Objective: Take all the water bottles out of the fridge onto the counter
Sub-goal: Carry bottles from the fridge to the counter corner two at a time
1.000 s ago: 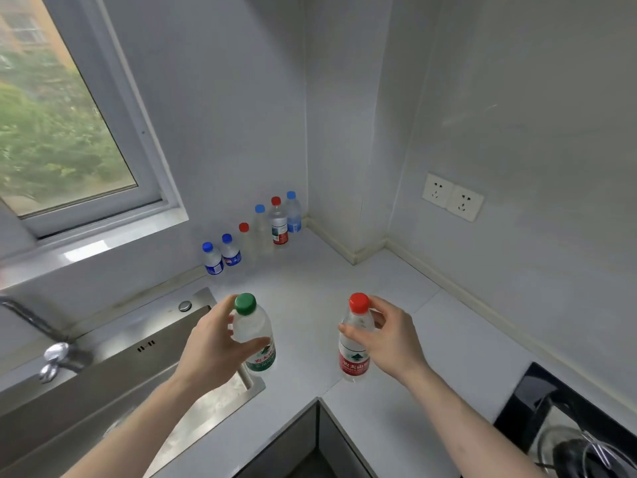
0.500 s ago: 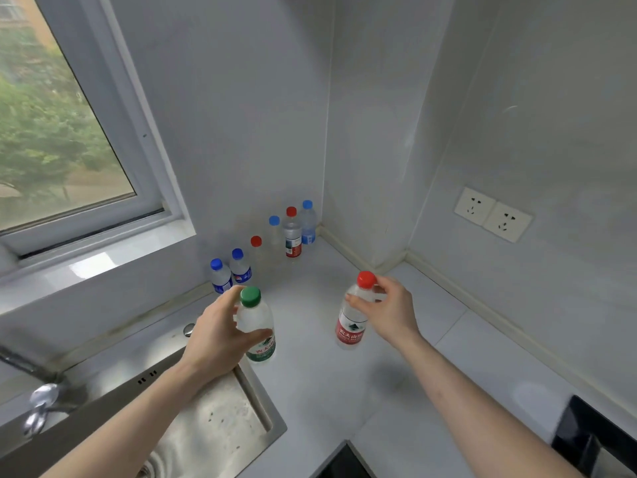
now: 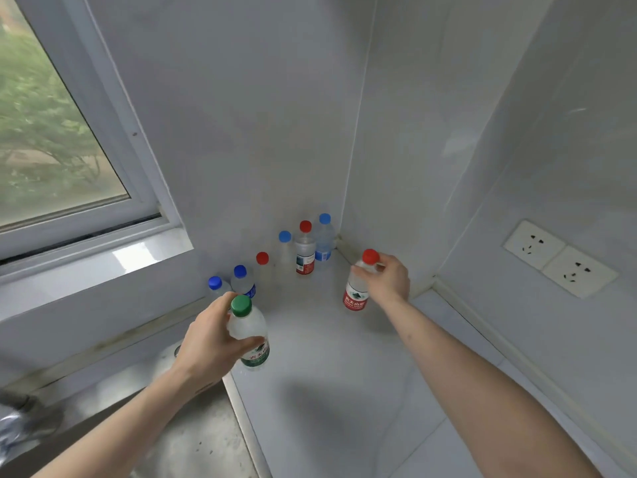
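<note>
Both hands are busy here. The left hand (image 3: 210, 343) is wrapped round a clear plastic water bottle with a green cap and green label (image 3: 249, 334), thumb across the front, held upright just past the corner of the steel sink (image 3: 193, 439). I can't tell if its base is touching the pale grey counter (image 3: 344, 374) or hanging a bit above it.

The right hand (image 3: 387, 279) pinches the neck of a clear bottle with a red cap and red label (image 3: 358, 284), fingers curled just under the cap — the bottle tilts slightly and sits near the back corner, looks low over the counter.

Behind them, a row of six more capped bottles (image 3: 305, 251) stands along the wall under the window (image 3: 51, 132) — blue and red caps mixed. Two white wall sockets (image 3: 558, 258) are off to the right.
</note>
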